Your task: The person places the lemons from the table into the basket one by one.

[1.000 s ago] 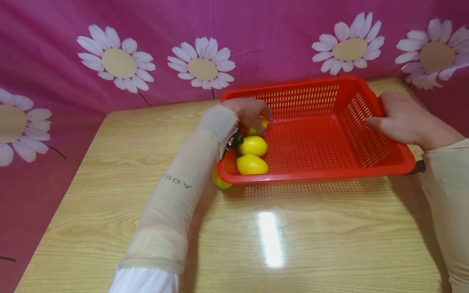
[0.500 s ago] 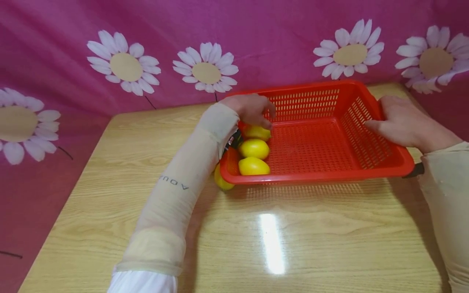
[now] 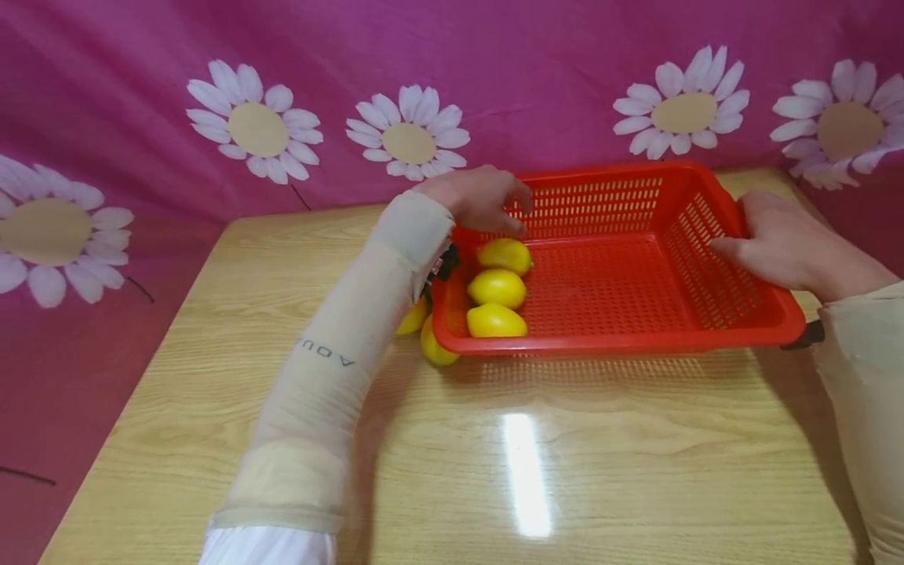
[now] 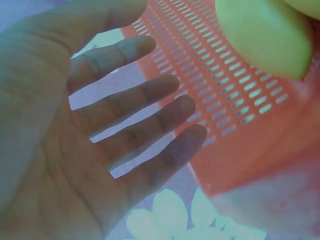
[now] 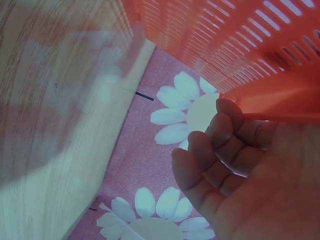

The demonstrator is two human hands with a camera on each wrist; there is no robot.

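A red plastic basket [image 3: 596, 275] with slotted walls is on the wooden table. Inside, three yellow lemons line up along its left end: a far lemon [image 3: 504, 256], a middle lemon [image 3: 497, 289] and a near lemon [image 3: 497, 321]. My left hand [image 3: 480, 200] is over the basket's far left corner, above the far lemon. In the left wrist view its fingers [image 4: 145, 130] are spread and hold nothing. With the thumb inside and fingers curled under the rim, my right hand [image 3: 791, 243] grips the basket's right end.
Outside the basket's left wall are two more lemons, one lemon [image 3: 439, 345] at the near left corner and another lemon [image 3: 413, 315] partly behind my left forearm. A pink cloth [image 3: 537, 86] with white daisies hangs behind the wooden table [image 3: 282, 282].
My left hand has risen off the far lemon, which now shows whole, and shifted back and left. The second lemon outside has come into view. My right hand keeps its grip on the basket.
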